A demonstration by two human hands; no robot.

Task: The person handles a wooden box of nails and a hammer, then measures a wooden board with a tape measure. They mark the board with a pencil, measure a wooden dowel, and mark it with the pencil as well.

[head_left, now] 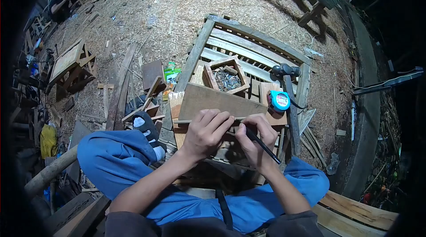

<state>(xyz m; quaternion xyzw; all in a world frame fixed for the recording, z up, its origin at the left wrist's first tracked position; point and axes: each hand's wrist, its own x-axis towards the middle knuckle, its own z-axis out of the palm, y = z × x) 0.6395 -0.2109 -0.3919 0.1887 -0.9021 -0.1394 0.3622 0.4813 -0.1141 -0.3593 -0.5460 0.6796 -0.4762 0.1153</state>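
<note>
My left hand (206, 130) is closed on a thin wooden strip (182, 122), which lies along the near edge of a flat brown board (217, 99). Beside it, my right hand (257, 137) pinches a black pen (267, 149), its tip at the strip close to my left fingers. Right of the board, a blue tape measure (279, 101) rests on a piece of wood. A hammer (289, 104) lies at the right with its handle toward me. Beyond the board is a wooden box (242, 87) of nails.
A slatted wooden frame (253, 33) lies under the work. Wood offcuts and a green packet (172, 73) are to the left. A small wooden stool (71, 66) stands farther left. A person (62, 1) sits at the upper left. Wood shavings cover the ground.
</note>
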